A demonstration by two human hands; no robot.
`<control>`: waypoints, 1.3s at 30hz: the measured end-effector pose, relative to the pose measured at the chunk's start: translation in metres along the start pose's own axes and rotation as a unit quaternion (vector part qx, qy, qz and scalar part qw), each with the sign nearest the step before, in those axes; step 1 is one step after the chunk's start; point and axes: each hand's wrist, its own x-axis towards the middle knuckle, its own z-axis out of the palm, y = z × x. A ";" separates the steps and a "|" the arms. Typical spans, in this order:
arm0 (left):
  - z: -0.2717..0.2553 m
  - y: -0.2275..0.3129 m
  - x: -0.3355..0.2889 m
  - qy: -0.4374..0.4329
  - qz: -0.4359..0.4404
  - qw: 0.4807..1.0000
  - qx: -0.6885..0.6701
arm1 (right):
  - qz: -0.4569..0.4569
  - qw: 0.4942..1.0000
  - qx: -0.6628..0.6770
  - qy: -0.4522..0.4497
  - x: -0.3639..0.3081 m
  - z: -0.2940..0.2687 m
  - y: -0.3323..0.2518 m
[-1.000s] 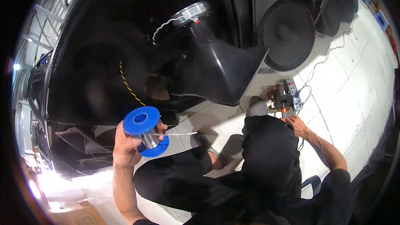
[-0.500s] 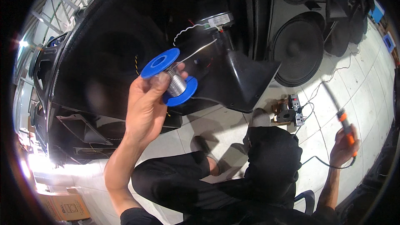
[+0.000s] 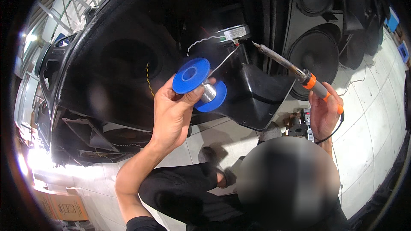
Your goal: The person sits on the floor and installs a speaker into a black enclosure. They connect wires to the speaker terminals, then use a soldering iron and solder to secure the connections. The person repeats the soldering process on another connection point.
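Observation:
My left hand (image 3: 176, 109) grips a spool of solder wire (image 3: 191, 76) with blue flanges. A free length of solder (image 3: 224, 62) runs up from it to the terminal area of a round speaker driver (image 3: 236, 32). My right hand (image 3: 326, 113) is closed round the orange and grey handle of a soldering iron (image 3: 314, 84). The iron's tip points up and left, a little right of the driver and apart from it. The driver is joined to a black horn (image 3: 257, 87). A twisted white wire (image 3: 200, 40) trails left from the driver.
Behind lies a large black speaker cabinet (image 3: 94, 72), with a yellow-black wire (image 3: 149, 79) showing inside it. Speaker cones (image 3: 314, 53) stand at the right. A power strip (image 3: 307, 119) sits on the tiled floor (image 3: 364, 124) near my right hand. A cardboard box (image 3: 66, 205) is at lower left.
My right hand has brought the soldering iron up and left, from over the floor to beside the driver. The spool has moved right, and the solder's end now reaches the driver's terminal area.

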 end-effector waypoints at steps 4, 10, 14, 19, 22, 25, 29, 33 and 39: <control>0.001 0.002 0.002 0.011 0.004 1.000 0.009 | 0.012 0.999 0.035 0.020 0.007 0.005 0.011; -0.003 -0.006 0.004 0.022 0.027 0.999 0.038 | 0.014 0.999 0.039 -0.006 0.021 0.006 0.018; -0.008 -0.008 0.004 0.001 0.043 0.995 0.085 | 0.038 0.999 0.036 -0.005 0.024 0.003 0.021; -0.007 -0.008 0.005 0.015 0.057 0.994 0.088 | 0.042 0.999 0.023 -0.004 0.026 0.008 0.024; -0.007 -0.006 0.006 0.027 0.056 0.994 0.090 | 0.044 0.999 0.012 -0.001 0.026 0.008 0.026; -0.008 -0.008 0.007 0.030 0.056 0.994 0.089 | 0.042 0.999 0.013 -0.002 0.027 0.007 0.027; -0.009 -0.009 0.007 0.027 0.059 0.994 0.089 | 0.047 0.999 0.018 0.002 0.028 0.006 0.029; -0.008 -0.007 0.007 0.029 0.052 0.994 0.093 | 0.051 0.999 0.011 0.008 0.028 0.009 0.029; -0.007 -0.006 0.008 0.027 0.054 0.995 0.083 | 0.041 0.999 0.006 -0.003 0.030 0.011 0.026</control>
